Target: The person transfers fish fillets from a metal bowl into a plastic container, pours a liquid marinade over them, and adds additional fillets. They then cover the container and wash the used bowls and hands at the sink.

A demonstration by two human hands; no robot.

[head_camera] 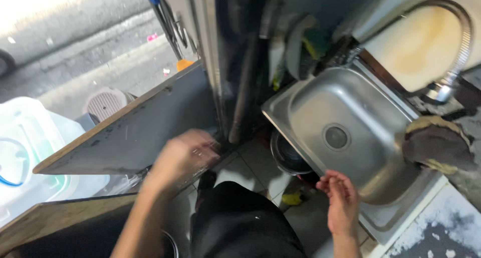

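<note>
Two hands work here: the left hand (pixel 183 155), blurred, grips the dark board (pixel 135 133) at its near edge; the right hand (pixel 340 200) hovers open, empty, over the sink's (pixel 361 105) front rim. I'd steady that board with both.

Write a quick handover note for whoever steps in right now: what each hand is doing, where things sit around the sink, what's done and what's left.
Left hand: blurred, at the lower edge of the dark slanted board; whether it grips the board cannot be told.
Right hand: open and empty, palm up, at the front rim of the steel sink.
Sink basin holds no items; drain uncovered. Flexible faucet hangs over the far corner. A dark rag lies on the sink's right edge. A round dark pot sits on the floor under the sink's front edge.
Done: nothing visibly finished.
Left: the board is not yet in the sink.
</note>
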